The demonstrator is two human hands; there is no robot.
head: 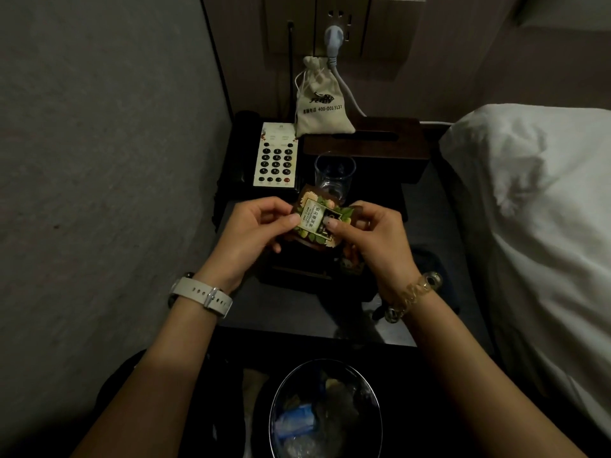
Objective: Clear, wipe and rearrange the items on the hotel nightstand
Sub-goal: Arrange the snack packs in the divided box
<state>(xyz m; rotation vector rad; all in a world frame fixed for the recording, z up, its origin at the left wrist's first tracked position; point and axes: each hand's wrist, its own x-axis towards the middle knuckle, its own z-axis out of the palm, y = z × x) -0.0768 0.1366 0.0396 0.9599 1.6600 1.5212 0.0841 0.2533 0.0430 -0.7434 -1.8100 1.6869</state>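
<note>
While both hands, left hand and right hand, pinch a floral sachet before the glass, clearing is underway; next, probably binning it.

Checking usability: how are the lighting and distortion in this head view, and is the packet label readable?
Head view: dim; nightstand nearly black, pillow brightest; wide-angle bending at the edges; packet, pinched by left hand and right hand, shows print too small to read.

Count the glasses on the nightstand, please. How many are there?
1. The glass stands behind the hands, right of the phone and in front of the tissue box. Others may be hidden behind the hands.
</note>
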